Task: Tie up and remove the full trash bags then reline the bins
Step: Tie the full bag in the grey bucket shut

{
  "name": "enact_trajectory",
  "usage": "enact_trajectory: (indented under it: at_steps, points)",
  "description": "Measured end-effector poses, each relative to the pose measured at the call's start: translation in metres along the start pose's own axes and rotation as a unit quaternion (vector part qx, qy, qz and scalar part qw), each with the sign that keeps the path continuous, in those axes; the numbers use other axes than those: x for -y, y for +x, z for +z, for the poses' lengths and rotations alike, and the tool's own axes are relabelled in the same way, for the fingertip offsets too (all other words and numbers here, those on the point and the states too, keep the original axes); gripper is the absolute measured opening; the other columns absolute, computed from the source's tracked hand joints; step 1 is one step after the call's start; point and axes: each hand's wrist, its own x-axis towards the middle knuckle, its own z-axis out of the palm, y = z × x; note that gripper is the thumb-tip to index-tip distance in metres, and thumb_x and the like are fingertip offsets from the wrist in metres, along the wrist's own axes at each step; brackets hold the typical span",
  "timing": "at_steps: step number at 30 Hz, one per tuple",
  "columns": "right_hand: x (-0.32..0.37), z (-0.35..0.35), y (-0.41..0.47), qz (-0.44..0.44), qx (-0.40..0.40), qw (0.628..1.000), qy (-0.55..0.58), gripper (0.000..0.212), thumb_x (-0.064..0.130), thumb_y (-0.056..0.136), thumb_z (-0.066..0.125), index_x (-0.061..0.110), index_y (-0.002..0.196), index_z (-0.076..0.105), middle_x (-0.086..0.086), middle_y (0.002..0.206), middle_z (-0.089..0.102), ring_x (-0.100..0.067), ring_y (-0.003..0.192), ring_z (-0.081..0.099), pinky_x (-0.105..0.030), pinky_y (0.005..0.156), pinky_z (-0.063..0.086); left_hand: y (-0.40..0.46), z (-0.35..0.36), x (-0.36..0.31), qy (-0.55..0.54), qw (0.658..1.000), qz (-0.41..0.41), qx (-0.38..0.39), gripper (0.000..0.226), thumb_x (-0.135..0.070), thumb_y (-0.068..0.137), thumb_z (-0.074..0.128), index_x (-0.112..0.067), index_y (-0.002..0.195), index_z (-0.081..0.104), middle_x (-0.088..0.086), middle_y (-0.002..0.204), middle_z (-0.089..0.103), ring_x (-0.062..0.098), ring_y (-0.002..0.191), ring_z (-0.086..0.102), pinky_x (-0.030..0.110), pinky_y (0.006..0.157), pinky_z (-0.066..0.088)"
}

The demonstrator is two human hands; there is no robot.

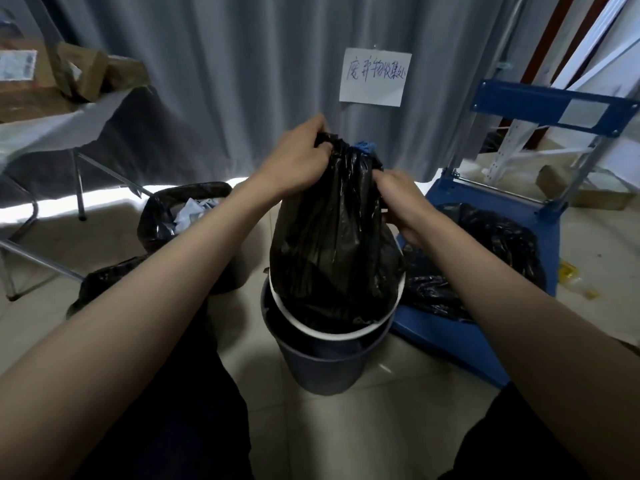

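Currently, left hand (298, 161) grips the gathered neck of the black trash bag (332, 237), vertical above the bin (325, 362); right hand (401, 202) pinches its side lower down

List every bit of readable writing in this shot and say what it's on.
"废弃物收集处": handwritten on the white paper sign pinned to the grey curtain.
Label on the cardboard box, far left: print too blurred to read.
Blank pale plate on the blue chair: no text visible.
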Motion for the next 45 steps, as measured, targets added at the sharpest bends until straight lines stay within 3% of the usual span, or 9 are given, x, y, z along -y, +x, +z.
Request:
enact_trajectory:
  at_steps: [4,9,14,17,21,26,34,38,45]
  points:
    - [0.004,0.002,-0.005,-0.031,-0.008,0.999,0.001,0.019,0.029,0.094,0.049,0.013,0.089,0.058,-0.008,0.076,0.055,-0.014,0.060,0.052,-0.029,0.058,0.042,-0.013,0.002,-0.005,-0.049,0.995,0.030,-0.081,0.005,-0.013,0.093,0.043,-0.015,0.092,0.048,-0.002,0.085,0.055,0.018,0.080,0.047,0.028,0.064,0.029]
    - [-0.007,0.007,-0.010,-0.030,0.009,0.999,-0.038,0.023,0.024,0.093,0.051,0.006,0.095,0.066,-0.006,0.077,0.059,-0.020,0.070,0.056,-0.037,0.063,0.045,-0.022,0.011,0.008,0.087,0.996,0.033,0.013,0.005,-0.012,0.092,0.048,-0.016,0.090,0.046,0.006,0.089,0.056,0.026,0.085,0.049,0.031,0.067,0.028]
    - [-0.023,0.004,-0.013,-0.024,0.007,0.996,-0.085,0.017,0.010,0.090,0.053,0.010,0.099,0.067,-0.007,0.083,0.063,-0.019,0.073,0.060,-0.030,0.060,0.055,-0.030,0.007,0.030,0.099,0.995,-0.004,-0.009,0.006,-0.014,0.093,0.047,-0.009,0.096,0.049,0.012,0.097,0.058,0.033,0.094,0.052,0.040,0.076,0.040]
    - [-0.023,0.008,-0.011,-0.039,-0.011,0.993,-0.111,0.017,0.015,0.090,0.057,0.013,0.103,0.066,0.000,0.074,0.063,-0.013,0.063,0.059,-0.025,0.053,0.053,-0.032,0.005,0.029,0.066,0.996,-0.004,-0.061,0.011,-0.016,0.094,0.044,-0.008,0.099,0.050,0.010,0.091,0.059,0.032,0.088,0.053,0.036,0.070,0.036]
    - [-0.037,0.007,-0.005,-0.013,-0.045,0.979,-0.200,0.022,0.004,0.089,0.049,0.009,0.099,0.068,-0.011,0.070,0.066,-0.019,0.050,0.059,-0.023,0.042,0.052,-0.034,0.014,0.026,0.141,0.990,0.005,0.013,0.011,-0.018,0.095,0.044,-0.012,0.103,0.050,0.016,0.105,0.063,0.037,0.097,0.057,0.041,0.077,0.043]
    - [-0.056,0.006,-0.002,-0.002,-0.014,0.946,-0.325,0.025,0.007,0.086,0.052,0.006,0.103,0.070,-0.018,0.104,0.068,-0.034,0.091,0.065,-0.034,0.078,0.055,-0.038,0.014,0.028,0.120,0.992,0.007,-0.038,0.006,-0.017,0.095,0.042,-0.013,0.097,0.045,0.008,0.093,0.059,0.035,0.089,0.054,0.040,0.071,0.040]
    - [-0.075,-0.009,0.001,0.043,-0.031,0.902,-0.427,0.020,0.007,0.087,0.055,0.006,0.107,0.055,-0.019,0.119,0.054,-0.039,0.103,0.057,-0.043,0.086,0.052,-0.024,0.003,0.016,0.071,0.995,-0.020,-0.062,0.012,-0.017,0.096,0.040,-0.008,0.098,0.049,0.008,0.090,0.059,0.029,0.084,0.053,0.039,0.072,0.039]
    - [-0.102,-0.016,-0.013,0.112,0.021,0.887,-0.448,0.009,0.000,0.090,0.054,0.006,0.095,0.058,-0.019,0.117,0.057,-0.035,0.088,0.062,-0.036,0.060,0.054,-0.029,0.008,0.020,0.073,0.996,-0.029,-0.046,0.012,-0.016,0.094,0.041,-0.007,0.096,0.048,0.009,0.085,0.059,0.030,0.082,0.052,0.039,0.069,0.038]
    - [-0.113,-0.024,-0.020,0.160,0.023,0.911,-0.380,0.025,-0.001,0.088,0.058,0.012,0.104,0.043,-0.018,0.114,0.050,-0.037,0.098,0.057,-0.037,0.054,0.056,-0.035,0.007,0.028,0.054,0.994,-0.040,-0.090,0.008,-0.015,0.094,0.040,-0.011,0.094,0.048,0.001,0.077,0.054,0.019,0.071,0.046,0.031,0.064,0.028]
